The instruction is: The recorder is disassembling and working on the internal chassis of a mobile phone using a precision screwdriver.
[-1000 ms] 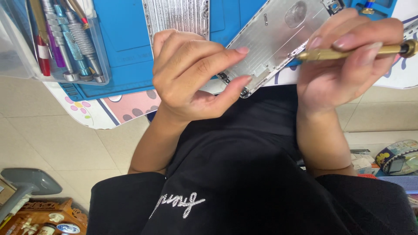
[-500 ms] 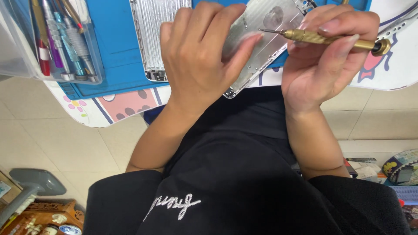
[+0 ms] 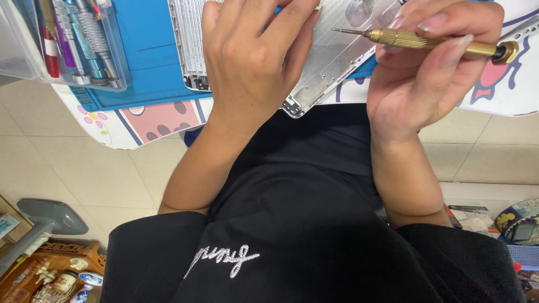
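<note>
A black short-sleeved top [image 3: 314, 224] is worn, stitched with pale cursive lettering [image 3: 222, 259] at the chest. Both forearms are left bare; long fingernails [image 3: 433, 22] are seen.

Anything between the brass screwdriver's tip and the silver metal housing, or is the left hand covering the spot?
Nothing visible blocks it. The brass screwdriver in the right hand points its tip at a bare patch of the silver housing. The left hand rests on the housing just left of the tip, beside it, not across it.
</note>
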